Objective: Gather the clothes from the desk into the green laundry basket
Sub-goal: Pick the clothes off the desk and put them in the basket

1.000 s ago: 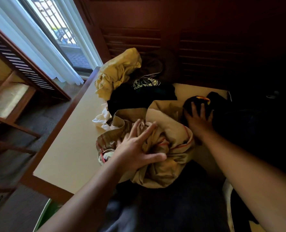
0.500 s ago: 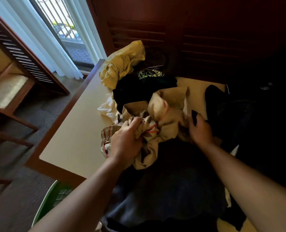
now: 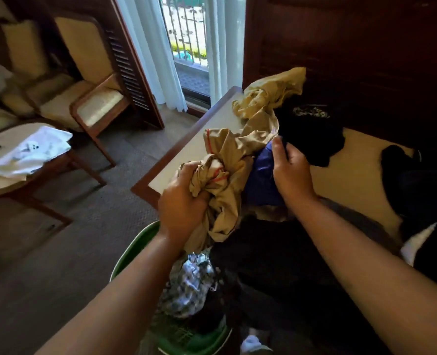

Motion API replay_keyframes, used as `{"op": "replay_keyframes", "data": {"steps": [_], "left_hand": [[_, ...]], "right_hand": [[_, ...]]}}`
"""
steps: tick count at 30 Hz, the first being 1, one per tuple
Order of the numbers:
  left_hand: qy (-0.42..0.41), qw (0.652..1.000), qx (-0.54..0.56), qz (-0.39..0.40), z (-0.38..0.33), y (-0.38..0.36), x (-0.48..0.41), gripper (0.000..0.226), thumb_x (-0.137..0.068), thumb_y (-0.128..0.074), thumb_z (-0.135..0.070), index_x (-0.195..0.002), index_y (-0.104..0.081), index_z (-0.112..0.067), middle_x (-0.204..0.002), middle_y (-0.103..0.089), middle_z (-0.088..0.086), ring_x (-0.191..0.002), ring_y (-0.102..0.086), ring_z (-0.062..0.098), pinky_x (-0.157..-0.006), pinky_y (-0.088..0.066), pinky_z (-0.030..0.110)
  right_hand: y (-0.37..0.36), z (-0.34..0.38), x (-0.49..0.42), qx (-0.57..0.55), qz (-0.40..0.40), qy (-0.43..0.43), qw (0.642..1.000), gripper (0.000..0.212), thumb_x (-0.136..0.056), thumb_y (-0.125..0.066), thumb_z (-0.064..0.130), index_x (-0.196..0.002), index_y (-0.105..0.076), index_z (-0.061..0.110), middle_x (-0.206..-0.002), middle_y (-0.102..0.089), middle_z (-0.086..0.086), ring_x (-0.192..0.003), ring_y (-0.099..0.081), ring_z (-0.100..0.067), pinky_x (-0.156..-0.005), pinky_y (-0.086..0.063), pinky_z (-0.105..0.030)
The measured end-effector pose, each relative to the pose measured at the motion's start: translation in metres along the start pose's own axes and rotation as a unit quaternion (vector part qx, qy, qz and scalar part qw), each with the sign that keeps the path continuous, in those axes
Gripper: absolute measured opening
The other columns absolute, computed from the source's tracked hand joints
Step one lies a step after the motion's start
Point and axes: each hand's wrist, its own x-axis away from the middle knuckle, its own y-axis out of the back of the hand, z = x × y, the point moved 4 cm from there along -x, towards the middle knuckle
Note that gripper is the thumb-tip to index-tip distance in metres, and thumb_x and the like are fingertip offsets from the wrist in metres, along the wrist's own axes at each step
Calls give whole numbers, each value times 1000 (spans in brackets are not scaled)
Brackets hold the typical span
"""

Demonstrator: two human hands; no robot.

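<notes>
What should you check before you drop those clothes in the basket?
1. Grip of left hand on tan cloth: ok.
2. Grip of right hand on blue cloth: ok.
3. Is the basket near, by the desk: ok.
4. Room left in basket: cannot tell.
5. All clothes off desk: not ok, black clothes lie on it.
</notes>
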Motion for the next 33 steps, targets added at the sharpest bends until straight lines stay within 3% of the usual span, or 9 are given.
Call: {"op": "replay_keyframes", "data": {"steps": [6,8,11,16,21,24,29,33], "left_hand": [[116,992,3,-49,96,92,68,37,-87,-78,-33,-121,-62,-32,-108,-68,-2,-92,-67,22,-80,-55,44],[146,987,-4,-61,121,116,94,36,-88,-78,-35,-120,-62,-32,-108,-68,-2,-93,-66,22,-80,-55,43],[194,979,-24,-65,152,142,134,37,-87,-76,-35,-120,-61,-33,-108,-67,0,-92,-65,24,-78,-54,42],[251,964,-62,-57,190,161,197,40,-83,-77,-30,-119,-62,-32,-105,-68,2,-90,-66,29,-73,-52,38],[289,955,-67,-13,201,156,237,40,-85,-77,-26,-122,-64,-31,-106,-66,7,-92,-65,31,-70,-37,28],[301,951,-65,11,203,150,254,39,-85,-76,-27,-121,-62,-33,-105,-65,7,-92,-65,34,-70,-41,31],[298,951,-42,77,199,137,265,40,-80,-77,-22,-116,-64,-34,-101,-67,1,-90,-65,26,-69,-42,29],[297,937,-19,181,194,122,265,43,-70,-70,-26,-111,-60,-36,-88,-71,-7,-83,-69,21,-75,-57,37]], "right_hand": [[-113,23,91,33,110,5,993,40,-104,-49,44,-67,-56,29,-58,-60,22,-59,-55,7,-58,-37,-17],[-141,18,123,42,136,-10,990,40,-104,-48,46,-71,-59,26,-62,-63,14,-61,-57,3,-59,-40,-22],[-176,4,167,45,186,-36,981,47,-101,-47,53,-82,-65,15,-73,-69,-2,-71,-64,-16,-67,-50,-38],[-202,-31,225,93,238,-51,965,42,-102,-47,53,-90,-67,18,-81,-70,2,-79,-65,-15,-75,-51,-39],[-196,-74,264,163,257,-94,948,31,-106,-46,41,-108,-65,17,-93,-66,6,-90,-63,-16,-77,-47,-35],[-188,-93,279,180,273,-148,933,29,-106,-46,37,-127,-61,23,-116,-68,2,-104,-64,-17,-88,-53,-36],[-182,-100,294,155,312,-182,920,43,-106,-46,41,-145,-49,23,-140,-58,0,-115,-57,-13,-81,-47,-21],[-182,-104,302,124,315,-189,922,55,-104,-42,51,-155,-34,33,-155,-44,-1,-138,-46,-20,-110,-42,-39]]}}
